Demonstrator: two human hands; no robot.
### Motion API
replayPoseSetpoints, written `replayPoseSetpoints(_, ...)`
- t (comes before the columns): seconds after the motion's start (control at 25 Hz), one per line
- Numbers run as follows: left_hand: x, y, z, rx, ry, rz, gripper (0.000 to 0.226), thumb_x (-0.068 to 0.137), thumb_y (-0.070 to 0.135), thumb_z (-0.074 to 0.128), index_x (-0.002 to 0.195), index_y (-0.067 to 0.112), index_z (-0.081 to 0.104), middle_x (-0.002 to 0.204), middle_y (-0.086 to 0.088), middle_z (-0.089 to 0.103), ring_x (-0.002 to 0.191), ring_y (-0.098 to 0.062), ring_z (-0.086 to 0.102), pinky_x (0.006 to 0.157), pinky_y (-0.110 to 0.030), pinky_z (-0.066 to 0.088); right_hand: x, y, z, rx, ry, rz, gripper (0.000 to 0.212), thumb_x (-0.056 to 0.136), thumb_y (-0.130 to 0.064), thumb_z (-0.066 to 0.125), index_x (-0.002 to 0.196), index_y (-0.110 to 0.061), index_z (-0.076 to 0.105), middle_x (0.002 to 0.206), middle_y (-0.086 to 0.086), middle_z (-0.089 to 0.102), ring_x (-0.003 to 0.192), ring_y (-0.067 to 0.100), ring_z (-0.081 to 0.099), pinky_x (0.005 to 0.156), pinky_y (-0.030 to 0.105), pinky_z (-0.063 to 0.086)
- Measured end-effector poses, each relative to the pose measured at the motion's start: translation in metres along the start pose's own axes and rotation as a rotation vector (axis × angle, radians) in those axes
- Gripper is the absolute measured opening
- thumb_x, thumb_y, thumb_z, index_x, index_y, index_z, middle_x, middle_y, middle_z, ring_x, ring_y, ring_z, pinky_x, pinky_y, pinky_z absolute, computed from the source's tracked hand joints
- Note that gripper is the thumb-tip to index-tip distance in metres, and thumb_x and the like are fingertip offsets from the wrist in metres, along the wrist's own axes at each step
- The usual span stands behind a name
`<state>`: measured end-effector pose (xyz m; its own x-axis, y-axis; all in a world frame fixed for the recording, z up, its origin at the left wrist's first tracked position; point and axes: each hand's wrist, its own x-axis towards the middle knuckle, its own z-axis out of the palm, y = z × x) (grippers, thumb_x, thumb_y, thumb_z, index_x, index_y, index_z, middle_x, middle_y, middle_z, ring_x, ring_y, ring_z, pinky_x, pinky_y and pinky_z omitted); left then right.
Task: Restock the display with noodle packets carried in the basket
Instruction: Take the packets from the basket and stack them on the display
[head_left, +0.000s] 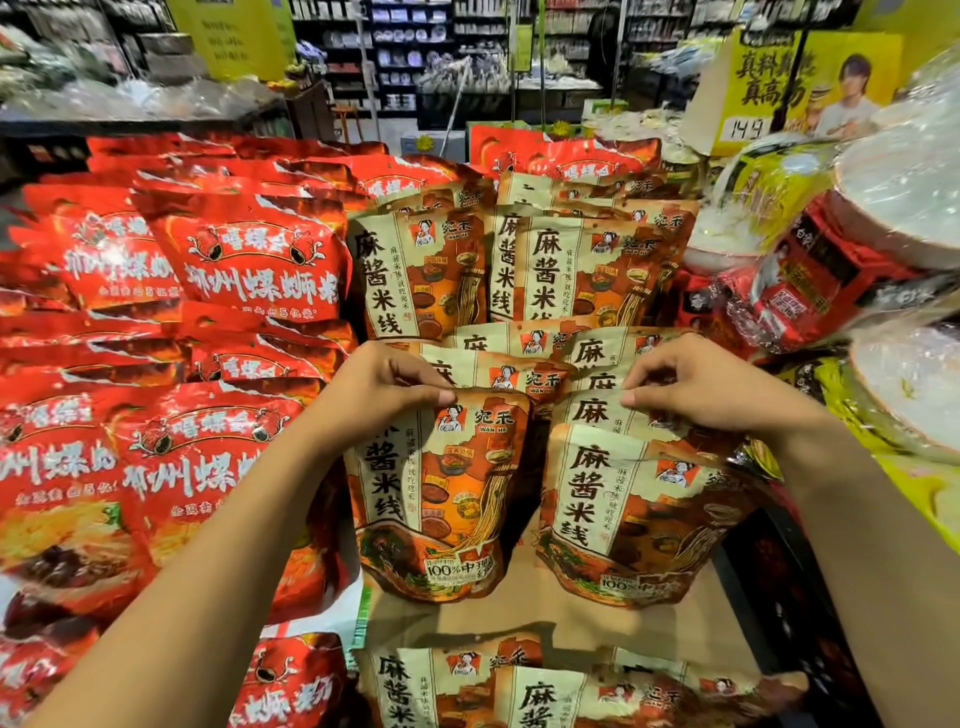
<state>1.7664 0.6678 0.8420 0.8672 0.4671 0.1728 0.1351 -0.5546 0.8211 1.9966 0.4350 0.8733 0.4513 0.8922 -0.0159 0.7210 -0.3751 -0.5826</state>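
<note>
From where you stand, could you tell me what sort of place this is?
Most likely a supermarket aisle. Red noodle packets and beige noodle packets are stacked in a display, a yellow promotional sign with a price tag stands behind, and stocked shelves fill the background.

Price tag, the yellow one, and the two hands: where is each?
price tag (744, 128): head view, on its digits.
left hand (384, 395): head view, back of hand.
right hand (696, 384): head view, knuckles.
</note>
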Motion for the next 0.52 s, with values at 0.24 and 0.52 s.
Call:
replayPoseSetpoints(0.24, 0.008, 0.014, -0.006, 0.076, -0.015, -0.032, 0.013, 0.082, 0.03, 0.077, 0.08, 0.017, 0.079, 0.074, 0.005, 0.074, 0.068, -0.002, 0.066, 0.062, -0.013, 0.048, -0.003, -0.011, -0.005, 0.102, 0.057, 0.06, 0.01, 0.084, -0.018, 0.075, 0.077, -0.013, 0.074, 0.069, 0.003, 0.069, 0.053, 0.005, 0.058, 0.054, 0.021, 0.048)
replayPoseSetpoints(0.52, 0.046, 0.018, 0.003, 0.436, -0.029, 0.025, 0.032, 0.076, 0.029, 0.083, 0.102, 0.013, 0.074, 0.096, 0.001, 0.07, 0.093, -0.017, 0.066, 0.086, -0.038, 0.054, 0.018, 0.004, -0.004, -0.209, 0.047, 0.057, 0.012, 0.084, -0.025, 0.076, 0.095, -0.023, 0.072, 0.095, -0.002, 0.068, 0.086, 0.016, 0.061, 0.084, 0.037, 0.052)
